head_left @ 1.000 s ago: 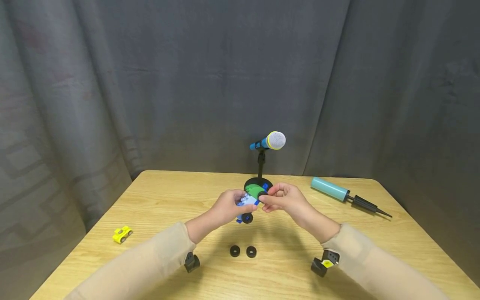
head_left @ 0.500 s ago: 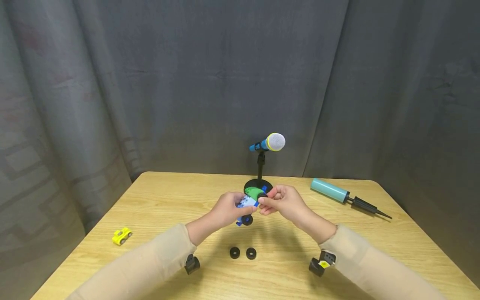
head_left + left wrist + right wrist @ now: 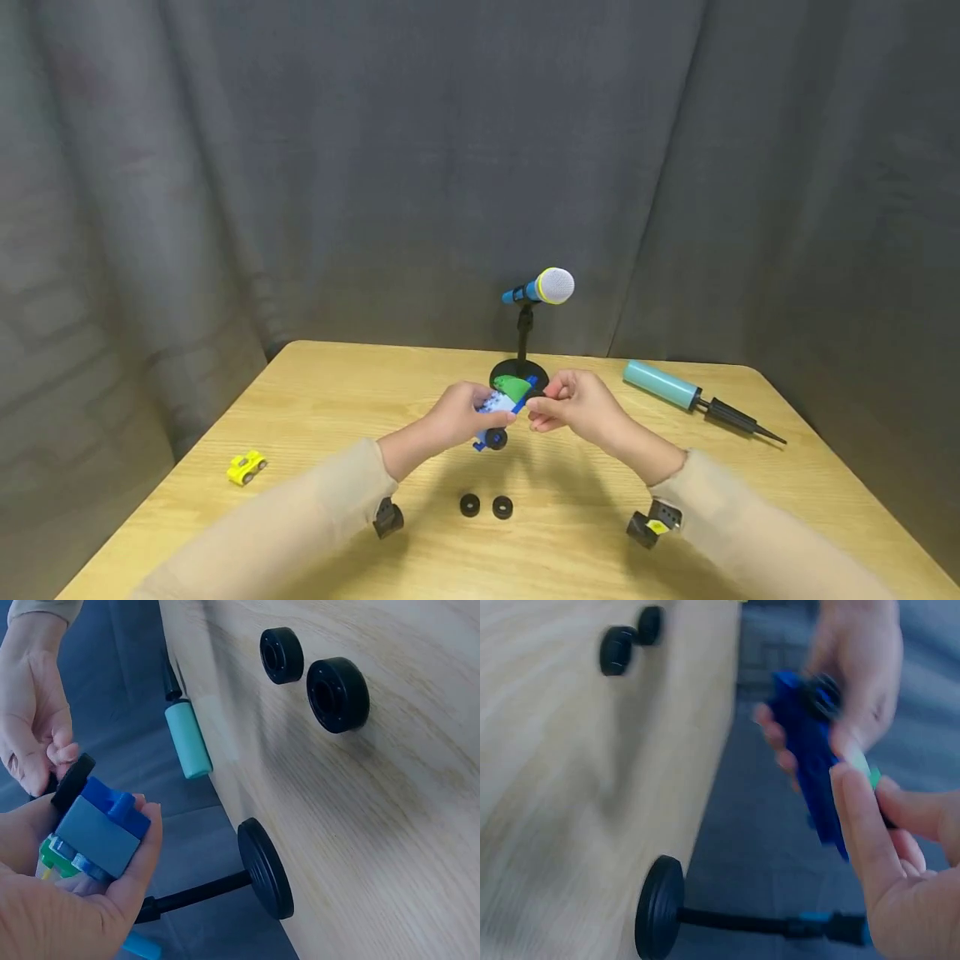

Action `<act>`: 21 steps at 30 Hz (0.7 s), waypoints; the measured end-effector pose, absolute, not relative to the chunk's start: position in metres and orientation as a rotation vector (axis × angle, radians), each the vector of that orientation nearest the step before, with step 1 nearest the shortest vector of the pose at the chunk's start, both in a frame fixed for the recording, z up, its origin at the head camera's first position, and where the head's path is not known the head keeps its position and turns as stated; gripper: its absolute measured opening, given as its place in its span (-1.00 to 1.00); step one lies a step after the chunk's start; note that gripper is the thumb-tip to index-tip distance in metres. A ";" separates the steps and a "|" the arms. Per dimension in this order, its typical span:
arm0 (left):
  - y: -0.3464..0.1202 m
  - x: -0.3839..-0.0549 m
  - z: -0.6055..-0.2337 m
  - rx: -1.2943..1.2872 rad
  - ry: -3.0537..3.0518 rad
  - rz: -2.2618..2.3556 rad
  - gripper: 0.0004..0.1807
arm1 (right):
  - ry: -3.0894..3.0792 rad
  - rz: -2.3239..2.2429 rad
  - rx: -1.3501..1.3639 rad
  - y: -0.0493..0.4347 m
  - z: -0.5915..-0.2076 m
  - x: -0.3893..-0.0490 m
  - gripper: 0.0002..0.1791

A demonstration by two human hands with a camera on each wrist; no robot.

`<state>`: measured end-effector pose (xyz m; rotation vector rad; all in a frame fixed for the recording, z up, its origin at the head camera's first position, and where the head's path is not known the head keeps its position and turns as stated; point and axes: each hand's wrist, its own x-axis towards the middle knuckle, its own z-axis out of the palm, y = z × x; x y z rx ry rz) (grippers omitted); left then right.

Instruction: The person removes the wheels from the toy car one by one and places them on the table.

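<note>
My left hand [image 3: 452,415] grips a toy car [image 3: 497,403] with a blue chassis, pale blue blocks and a green part, raised above the table. One black wheel [image 3: 496,438] sits on the car's near end. At its other end, my right hand [image 3: 588,407] pinches a black tyre [image 3: 534,395] between thumb and fingers, beside the car's side. In the right wrist view, the blue underside [image 3: 810,757] faces the camera, and my fingers mostly hide the pinched tyre. Two loose black tyres, one left [image 3: 469,504] and one right [image 3: 502,507], lie on the table below.
Behind the hands stands a blue microphone [image 3: 555,286] on a black round-based stand [image 3: 522,333]. A teal hand pump [image 3: 660,385] lies at the back right. A small yellow toy car [image 3: 246,467] is at the left of the wooden table [image 3: 337,375]. Grey curtains hang behind.
My right hand has shifted slightly right with the tyre, which now stands a little farther out from the car's side. My left hand keeps its grip on the car.
</note>
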<state>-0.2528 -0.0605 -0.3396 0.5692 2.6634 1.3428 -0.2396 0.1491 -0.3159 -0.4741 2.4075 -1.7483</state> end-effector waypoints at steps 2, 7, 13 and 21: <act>-0.060 -0.255 -0.340 0.579 2.634 1.356 -0.63 | 2.349 -1.785 -0.464 0.156 -0.313 -0.242 -0.79; -0.061 -0.257 -0.341 0.559 2.586 1.390 -0.64 | 2.262 -1.793 -0.491 0.171 -0.310 -0.246 -0.73; -0.062 -0.257 -0.342 0.605 2.557 1.413 -0.66 | 2.254 -1.798 -0.481 0.178 -0.313 -0.241 -0.75; -0.066 -0.256 -0.340 0.618 2.542 1.430 -0.63 | 2.239 -1.825 -0.477 0.179 -0.319 -0.232 -0.83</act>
